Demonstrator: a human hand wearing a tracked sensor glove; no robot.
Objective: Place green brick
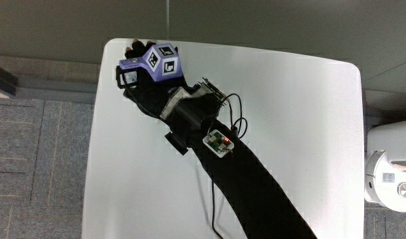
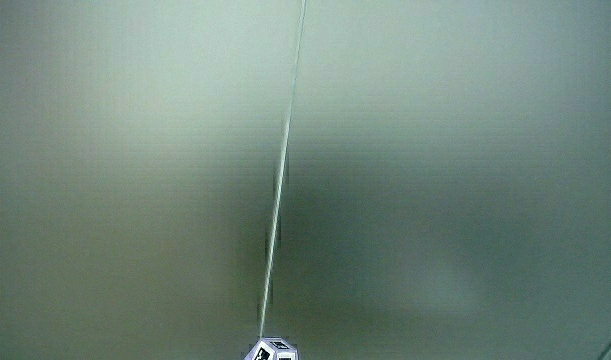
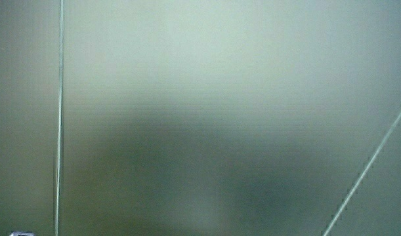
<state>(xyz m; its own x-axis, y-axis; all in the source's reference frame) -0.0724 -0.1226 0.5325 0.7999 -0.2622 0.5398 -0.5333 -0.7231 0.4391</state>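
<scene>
The gloved hand (image 1: 144, 70) lies over a corner of the white table (image 1: 296, 133), at the table edge farthest from the person. Its patterned cube (image 1: 161, 61) faces up on its back. The forearm (image 1: 242, 179) stretches across the table toward the person. No green brick shows in any view; whatever is under the hand is hidden. Both side views show only a pale wall, with the cube's tip (image 2: 273, 350) just showing in a side view.
A small white box with wires (image 1: 218, 143) is strapped to the forearm. A white rounded object (image 1: 392, 166) stands on the floor beside the table. Grey carpet (image 1: 36, 166) surrounds the table.
</scene>
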